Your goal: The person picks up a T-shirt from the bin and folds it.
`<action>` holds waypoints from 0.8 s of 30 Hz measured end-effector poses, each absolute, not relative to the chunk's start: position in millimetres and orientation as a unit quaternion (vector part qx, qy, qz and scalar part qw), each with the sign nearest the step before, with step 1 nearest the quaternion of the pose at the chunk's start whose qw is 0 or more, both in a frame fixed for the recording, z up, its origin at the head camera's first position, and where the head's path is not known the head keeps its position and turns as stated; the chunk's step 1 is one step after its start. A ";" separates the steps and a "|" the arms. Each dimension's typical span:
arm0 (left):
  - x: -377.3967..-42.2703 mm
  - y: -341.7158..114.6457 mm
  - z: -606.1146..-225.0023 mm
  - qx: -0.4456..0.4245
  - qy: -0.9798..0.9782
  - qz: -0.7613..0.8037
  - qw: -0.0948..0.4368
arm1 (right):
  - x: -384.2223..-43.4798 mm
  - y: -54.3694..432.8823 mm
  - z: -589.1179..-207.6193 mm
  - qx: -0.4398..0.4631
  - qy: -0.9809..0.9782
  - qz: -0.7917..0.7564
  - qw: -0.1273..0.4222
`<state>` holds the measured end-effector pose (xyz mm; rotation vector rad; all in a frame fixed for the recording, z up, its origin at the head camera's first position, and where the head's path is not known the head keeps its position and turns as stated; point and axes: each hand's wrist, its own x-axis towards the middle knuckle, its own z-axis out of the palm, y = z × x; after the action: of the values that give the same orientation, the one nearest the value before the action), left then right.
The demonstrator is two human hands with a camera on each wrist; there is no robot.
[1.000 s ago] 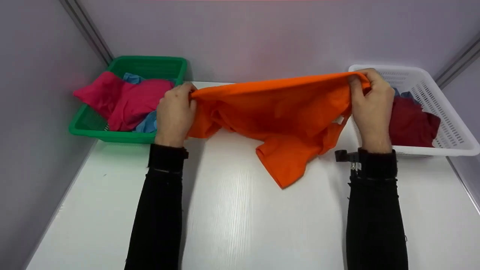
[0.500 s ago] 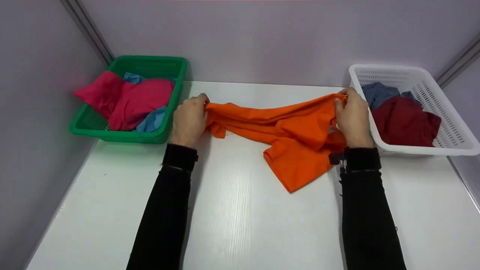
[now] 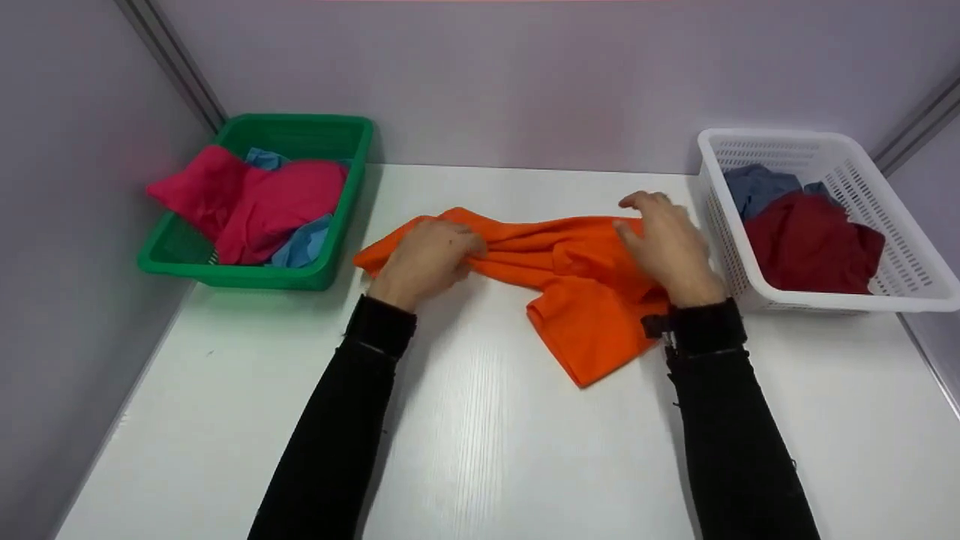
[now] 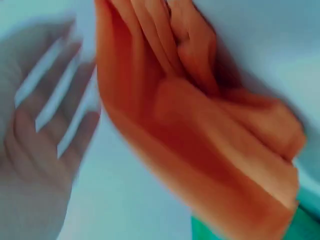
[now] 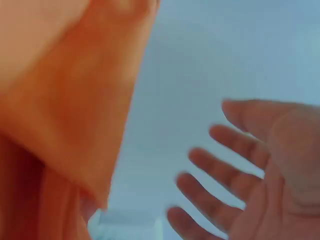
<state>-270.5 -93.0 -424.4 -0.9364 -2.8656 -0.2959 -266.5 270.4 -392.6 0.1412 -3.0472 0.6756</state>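
Note:
An orange garment (image 3: 592, 322), rumpled and with one sleeve-like end toward me, lies on the white table (image 3: 465, 450). Over its left part is my left hand (image 3: 427, 262), which hides some of the cloth in the head view. The left wrist view has that hand (image 4: 45, 120) blurred, fingers spread beside the orange cloth (image 4: 200, 145), holding nothing. Above the garment's right end hovers my right hand (image 3: 667, 247), fingers apart. In the right wrist view this hand (image 5: 240, 180) has loosely extended fingers, with a gap between them and the cloth (image 5: 75, 110).
At the back left stands a green basket (image 3: 352, 195) with pink cloth (image 3: 277, 202) and blue cloth (image 3: 304, 244). A white basket (image 3: 919, 240) at the back right holds dark red cloth (image 3: 814, 244) and blue-grey cloth (image 3: 757, 187). Walls rise behind and at both sides.
The orange garment, earlier held up stretched between both hands, has come down onto the table. Both hands have let go of it; the left moved right, the right slightly left.

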 end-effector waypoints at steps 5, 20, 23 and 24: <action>-262.6 -73.5 -442.2 -0.400 -0.914 -0.072 0.001 | -261.3 248.0 -416.0 0.147 -0.963 0.192 -0.117; -210.5 -51.8 -445.8 -0.433 -0.897 -0.077 0.037 | -282.0 248.2 -436.3 0.149 -0.985 0.089 -0.008; -197.4 -47.4 -441.8 -0.449 -0.890 -0.084 0.006 | -293.6 252.6 -424.0 0.141 -0.986 0.089 0.006; -193.3 -46.1 -440.2 -0.454 -0.887 -0.085 -0.009 | -298.3 253.5 -419.0 0.137 -0.987 0.088 0.009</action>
<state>-193.3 -46.1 -440.2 -1.4345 -2.8022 -0.2701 -298.3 253.5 -419.0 0.4270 -3.0815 0.2737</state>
